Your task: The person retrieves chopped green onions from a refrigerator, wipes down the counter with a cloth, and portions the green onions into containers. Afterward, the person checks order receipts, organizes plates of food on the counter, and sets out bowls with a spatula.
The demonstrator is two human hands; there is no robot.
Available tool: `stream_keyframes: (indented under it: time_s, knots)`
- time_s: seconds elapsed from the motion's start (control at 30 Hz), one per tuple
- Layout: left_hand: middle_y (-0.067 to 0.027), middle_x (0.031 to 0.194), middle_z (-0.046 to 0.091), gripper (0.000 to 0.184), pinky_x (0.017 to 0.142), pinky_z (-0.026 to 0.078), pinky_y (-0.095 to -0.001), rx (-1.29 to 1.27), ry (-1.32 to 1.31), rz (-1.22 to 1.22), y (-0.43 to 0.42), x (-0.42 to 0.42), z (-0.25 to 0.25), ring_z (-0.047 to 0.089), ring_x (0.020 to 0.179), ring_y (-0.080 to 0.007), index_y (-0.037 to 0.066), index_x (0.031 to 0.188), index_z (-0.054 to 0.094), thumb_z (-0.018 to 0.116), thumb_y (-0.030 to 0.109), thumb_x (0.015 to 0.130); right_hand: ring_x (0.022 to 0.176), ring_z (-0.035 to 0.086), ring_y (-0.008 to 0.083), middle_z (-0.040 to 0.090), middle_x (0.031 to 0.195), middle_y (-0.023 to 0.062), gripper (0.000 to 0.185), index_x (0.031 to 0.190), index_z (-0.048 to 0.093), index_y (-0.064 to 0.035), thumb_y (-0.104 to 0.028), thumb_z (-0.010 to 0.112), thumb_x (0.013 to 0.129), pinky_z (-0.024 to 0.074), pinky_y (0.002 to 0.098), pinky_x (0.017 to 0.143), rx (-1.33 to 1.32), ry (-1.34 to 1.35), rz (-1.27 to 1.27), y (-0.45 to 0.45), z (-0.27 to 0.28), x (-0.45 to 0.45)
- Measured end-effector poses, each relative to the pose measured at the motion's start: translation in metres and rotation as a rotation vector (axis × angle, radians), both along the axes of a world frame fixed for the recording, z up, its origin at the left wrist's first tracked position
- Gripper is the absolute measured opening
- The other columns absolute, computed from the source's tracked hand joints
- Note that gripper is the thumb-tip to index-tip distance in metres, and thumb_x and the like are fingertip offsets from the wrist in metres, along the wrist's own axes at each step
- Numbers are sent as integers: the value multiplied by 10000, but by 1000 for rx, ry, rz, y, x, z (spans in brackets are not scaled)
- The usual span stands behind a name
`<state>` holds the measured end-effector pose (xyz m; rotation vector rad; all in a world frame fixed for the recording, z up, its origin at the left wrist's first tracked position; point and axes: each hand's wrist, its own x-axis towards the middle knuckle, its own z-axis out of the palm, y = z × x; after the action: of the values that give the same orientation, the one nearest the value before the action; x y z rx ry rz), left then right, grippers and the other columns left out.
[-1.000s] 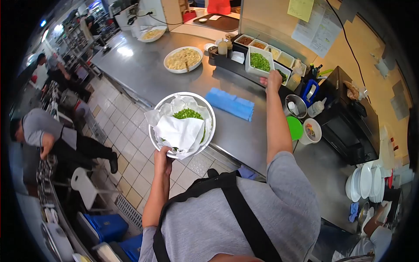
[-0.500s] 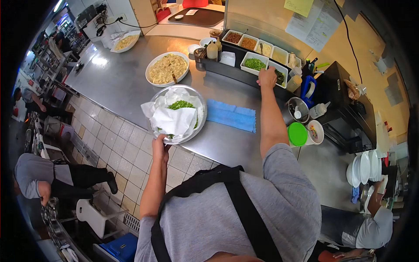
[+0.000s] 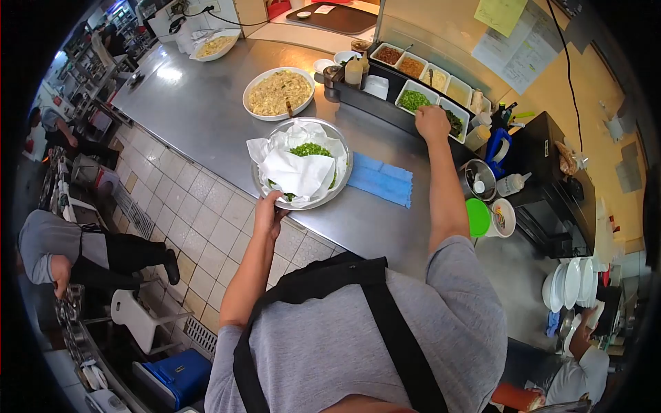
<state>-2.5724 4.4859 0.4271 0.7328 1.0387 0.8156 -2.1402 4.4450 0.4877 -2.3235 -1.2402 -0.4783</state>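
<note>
Remote feed: left hand [image 3: 270, 210] clamped on the rim of one metal bowl [image 3: 346, 164], fingers partly lost beneath; bowl at the edge of the counter [image 3: 193, 110], beside one blue cloth [image 3: 381, 180]. White paper [image 3: 301, 176] hides part of the chopped greens [image 3: 310, 149] inside. Right hand [image 3: 433, 123] well apart from the left, at a white tub [image 3: 404, 107] in the black rack [image 3: 372, 104]; I see mostly its back, cannot tell whether it grips. I count two tubs in front, at least four behind. A second ago that white tub was lifted; now it sits in the rack.
</note>
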Motion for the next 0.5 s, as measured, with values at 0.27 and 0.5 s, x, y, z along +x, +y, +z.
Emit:
stream_keyframes:
  time_s: [0.27, 0.5]
  knots:
    - [-89, 951, 601, 429, 637, 517, -319, -15, 32, 27, -7, 2, -2, 599, 776, -183, -10, 1129, 480, 553, 159, 741, 908, 610, 307, 644, 982, 119, 263, 929, 701, -181, -177, 479, 788, 488, 409, 799, -268, 194, 196, 58, -13, 12]
    - [-114, 928, 617, 415, 640, 529, -330, -11, 42, 38, -7, 15, 8, 622, 758, -200, -38, 1106, 493, 544, 166, 748, 870, 618, 299, 654, 931, 130, 219, 933, 702, -183, -177, 532, 796, 480, 375, 792, -294, 282, 312, 106, -18, 13]
